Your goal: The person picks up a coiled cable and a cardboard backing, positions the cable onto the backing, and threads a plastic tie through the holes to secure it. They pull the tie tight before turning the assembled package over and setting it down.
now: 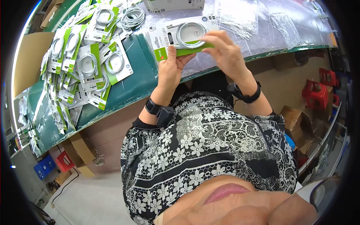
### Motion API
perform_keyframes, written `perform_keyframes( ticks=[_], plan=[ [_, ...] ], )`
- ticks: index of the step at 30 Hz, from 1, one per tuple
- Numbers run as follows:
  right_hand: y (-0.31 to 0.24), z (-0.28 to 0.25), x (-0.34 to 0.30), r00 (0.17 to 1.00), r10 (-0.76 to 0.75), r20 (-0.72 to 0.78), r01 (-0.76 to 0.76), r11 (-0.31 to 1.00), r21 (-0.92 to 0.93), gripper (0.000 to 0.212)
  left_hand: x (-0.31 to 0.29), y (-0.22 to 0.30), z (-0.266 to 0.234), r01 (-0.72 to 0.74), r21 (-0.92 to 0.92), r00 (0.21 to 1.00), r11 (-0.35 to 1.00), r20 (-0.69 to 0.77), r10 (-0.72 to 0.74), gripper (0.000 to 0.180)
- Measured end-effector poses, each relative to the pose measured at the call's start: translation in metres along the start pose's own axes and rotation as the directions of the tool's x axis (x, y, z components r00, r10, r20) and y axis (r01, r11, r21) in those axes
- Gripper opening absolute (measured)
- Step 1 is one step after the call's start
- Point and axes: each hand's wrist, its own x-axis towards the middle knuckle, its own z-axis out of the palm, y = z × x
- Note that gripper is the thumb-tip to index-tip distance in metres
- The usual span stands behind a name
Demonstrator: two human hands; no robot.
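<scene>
My left hand (171, 67) grips the lower edge of a white and green cardboard cable card (160, 32), thumb on its front and fingers behind it. A white coiled USB cable (178, 33) lies against the face of this card. At the coil's right side my right hand (228, 54) has its fingers bent in toward the cable and the card's edge. What its fingertips pinch, if anything, is too small to make out. The card is held just above the near edge of the table.
Many carded cables (88, 63) are heaped on the green table (137, 63) to the left, beside loose coiled cables (131, 18). Thin white cable ties (236, 22) lie on plastic at the right. A box (174, 5) stands behind. Red stools (315, 93) are at far right.
</scene>
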Motion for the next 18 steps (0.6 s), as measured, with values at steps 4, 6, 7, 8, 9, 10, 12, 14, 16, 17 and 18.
perform_keyframes(
  ticks=[4, 6, 7, 8, 9, 10, 12, 14, 16, 17, 18],
  plan=[
    [0.007, 0.005, 0.012, 0.965, -0.261, 0.004, 0.26, 0.964, -0.057, 0.014, 0.0, -0.003, 0.004, 0.027, -0.015, 0.996, 1.0, 0.08, -0.026, 0.041],
    [0.014, 0.006, 0.011, 0.962, -0.263, 0.074, 0.266, 0.963, -0.037, 0.013, 0.0, 0.004, 0.001, 0.064, 0.011, 0.994, 0.998, 0.093, -0.065, 0.041],
    [0.017, 0.008, 0.01, 0.961, -0.266, 0.075, 0.269, 0.963, -0.034, 0.013, 0.0, 0.007, -0.001, 0.082, 0.024, 0.991, 0.996, 0.1, -0.084, 0.041],
    [0.021, 0.01, 0.01, 0.959, -0.273, 0.077, 0.276, 0.961, -0.022, 0.013, 0.001, 0.007, -0.002, 0.078, 0.023, 0.992, 0.997, 0.098, -0.08, 0.041],
    [0.025, 0.012, 0.009, 0.957, -0.28, 0.078, 0.281, 0.96, -0.01, 0.012, 0.001, 0.007, -0.003, 0.098, 0.002, 0.991, 0.995, 0.09, -0.098, 0.04],
    [0.029, 0.015, 0.009, 0.955, -0.285, 0.079, 0.286, 0.958, 0.002, 0.012, 0.002, 0.006, -0.004, 0.119, -0.019, 0.99, 0.993, 0.083, -0.117, 0.04],
    [0.032, 0.023, 0.011, 0.951, -0.301, 0.068, 0.303, 0.953, -0.019, 0.012, 0.004, 0.001, -0.007, 0.14, -0.039, 0.988, 0.989, 0.077, -0.136, 0.039],
    [0.034, 0.033, 0.013, 0.944, -0.328, 0.045, 0.33, 0.942, -0.059, 0.013, 0.003, -0.007, -0.006, 0.094, -0.141, 0.995, 0.985, 0.027, -0.091, 0.035],
    [0.035, 0.037, 0.014, 0.935, -0.352, 0.04, 0.354, 0.932, -0.073, 0.014, 0.002, -0.014, -0.005, 0.07, -0.188, 0.997, 0.98, 0.001, -0.071, 0.033],
    [0.035, 0.039, 0.014, 0.926, -0.376, 0.037, 0.378, 0.921, -0.089, 0.015, 0.001, -0.016, -0.005, 0.08, -0.136, 0.996, 0.987, -0.014, -0.083, 0.031],
    [0.035, 0.041, 0.015, 0.914, -0.404, 0.037, 0.406, 0.908, -0.104, 0.015, 0.0, -0.018, -0.004, 0.087, -0.086, 0.995, 0.993, -0.031, -0.09, 0.03]
  ],
)
